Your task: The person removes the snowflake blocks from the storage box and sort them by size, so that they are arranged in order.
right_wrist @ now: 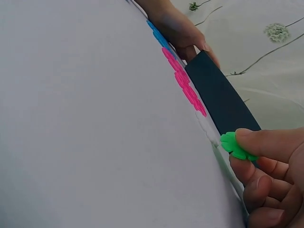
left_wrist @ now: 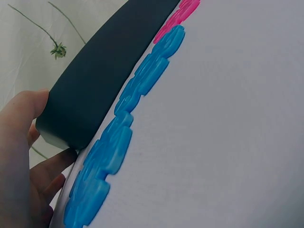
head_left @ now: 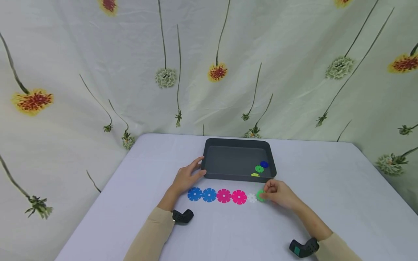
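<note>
Between thumb and fingertip my right hand (head_left: 279,193) pinches a green notched plastic snowflake disc (right_wrist: 233,145). This disc is at the right end of a row, close beside a white disc (head_left: 251,197). Leftward along the row come two pink discs (head_left: 223,195) and two blue discs (head_left: 195,194), edge to edge. My left hand (head_left: 187,178) holds the left front corner of a dark grey tray (head_left: 240,177), with the thumb at the rim and fingers along the outer side.
Inside the tray's right front corner lie a dark blue disc (head_left: 264,164), another green disc (head_left: 259,169) and a partly hidden yellow disc (head_left: 255,174). A white cloth covers the table (head_left: 228,232). Behind it hangs a flower-printed curtain (head_left: 196,101).
</note>
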`<state>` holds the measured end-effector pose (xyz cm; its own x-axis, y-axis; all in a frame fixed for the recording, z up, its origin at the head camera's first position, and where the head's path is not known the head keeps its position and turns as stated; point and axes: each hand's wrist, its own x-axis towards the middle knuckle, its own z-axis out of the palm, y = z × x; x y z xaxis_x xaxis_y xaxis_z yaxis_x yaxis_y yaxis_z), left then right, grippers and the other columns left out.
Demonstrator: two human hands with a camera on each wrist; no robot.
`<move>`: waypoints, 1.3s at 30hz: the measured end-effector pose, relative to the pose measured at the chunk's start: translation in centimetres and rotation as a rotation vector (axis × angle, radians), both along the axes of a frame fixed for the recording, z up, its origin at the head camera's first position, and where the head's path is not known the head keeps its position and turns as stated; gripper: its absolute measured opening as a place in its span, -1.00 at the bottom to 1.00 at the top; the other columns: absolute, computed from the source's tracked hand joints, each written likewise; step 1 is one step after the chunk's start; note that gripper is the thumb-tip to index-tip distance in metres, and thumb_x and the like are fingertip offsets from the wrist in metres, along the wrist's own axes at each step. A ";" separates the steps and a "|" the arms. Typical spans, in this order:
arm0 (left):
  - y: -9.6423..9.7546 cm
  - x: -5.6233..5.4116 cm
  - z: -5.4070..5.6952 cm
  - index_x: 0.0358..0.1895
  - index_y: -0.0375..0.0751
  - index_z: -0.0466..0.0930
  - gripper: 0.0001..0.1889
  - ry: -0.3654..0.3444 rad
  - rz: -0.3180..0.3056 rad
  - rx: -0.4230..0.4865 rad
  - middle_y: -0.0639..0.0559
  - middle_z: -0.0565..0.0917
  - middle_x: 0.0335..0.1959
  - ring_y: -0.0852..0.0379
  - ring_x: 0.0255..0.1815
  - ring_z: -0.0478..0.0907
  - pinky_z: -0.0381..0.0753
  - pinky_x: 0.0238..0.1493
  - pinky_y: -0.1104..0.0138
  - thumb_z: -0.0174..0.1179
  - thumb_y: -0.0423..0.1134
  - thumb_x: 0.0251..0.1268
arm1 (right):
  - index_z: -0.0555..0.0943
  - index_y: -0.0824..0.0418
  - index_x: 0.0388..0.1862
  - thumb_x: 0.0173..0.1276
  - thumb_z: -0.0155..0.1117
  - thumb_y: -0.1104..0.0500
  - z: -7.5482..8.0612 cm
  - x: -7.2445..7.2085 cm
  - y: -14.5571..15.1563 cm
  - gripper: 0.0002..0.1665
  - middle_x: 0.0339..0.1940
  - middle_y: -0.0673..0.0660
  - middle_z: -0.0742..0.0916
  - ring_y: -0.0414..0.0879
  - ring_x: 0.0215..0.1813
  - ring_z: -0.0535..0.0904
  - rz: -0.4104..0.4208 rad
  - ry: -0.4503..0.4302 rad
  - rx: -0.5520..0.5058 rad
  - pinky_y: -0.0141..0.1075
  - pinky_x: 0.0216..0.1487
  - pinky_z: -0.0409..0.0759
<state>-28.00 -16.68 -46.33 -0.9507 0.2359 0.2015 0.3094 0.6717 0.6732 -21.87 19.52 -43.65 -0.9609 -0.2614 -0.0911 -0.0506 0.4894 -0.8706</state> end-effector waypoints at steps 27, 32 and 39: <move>0.0 0.0 0.0 0.50 0.13 0.21 -0.34 0.010 -0.002 -0.001 -0.13 0.53 0.27 -0.23 0.38 0.32 0.07 0.36 -0.25 0.08 0.16 0.37 | 0.50 0.25 -0.43 0.10 0.51 0.20 -0.5 0.3 -0.4 -0.69 -0.66 0.02 0.47 -0.12 -0.52 0.34 -0.095 0.023 0.125 -0.35 -0.50 0.27; 0.1 0.1 0.2 0.50 0.13 0.20 -0.33 0.006 0.005 -0.008 -0.12 0.52 0.28 -0.22 0.39 0.31 0.07 0.36 -0.24 0.08 0.16 0.37 | 0.50 0.24 -0.44 0.09 0.53 0.18 -0.3 0.5 -0.4 -0.68 -0.70 0.01 0.46 -0.17 -0.66 0.29 -0.114 0.009 0.137 -0.37 -0.62 0.24; 0.2 0.2 0.2 0.50 0.10 0.21 -0.33 0.018 -0.002 0.003 -0.13 0.52 0.28 -0.22 0.39 0.31 0.05 0.35 -0.26 0.09 0.15 0.37 | 0.52 0.24 -0.43 0.09 0.53 0.17 -0.2 0.6 -0.6 -0.69 -0.71 0.01 0.48 -0.18 -0.72 0.27 -0.128 0.000 0.147 -0.37 -0.64 0.25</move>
<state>-27.81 -16.52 -46.12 -0.9464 0.2371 0.2194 0.3228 0.6690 0.6695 -21.29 18.95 -43.83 -0.9856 -0.1205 -0.1189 0.0203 0.6134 -0.7895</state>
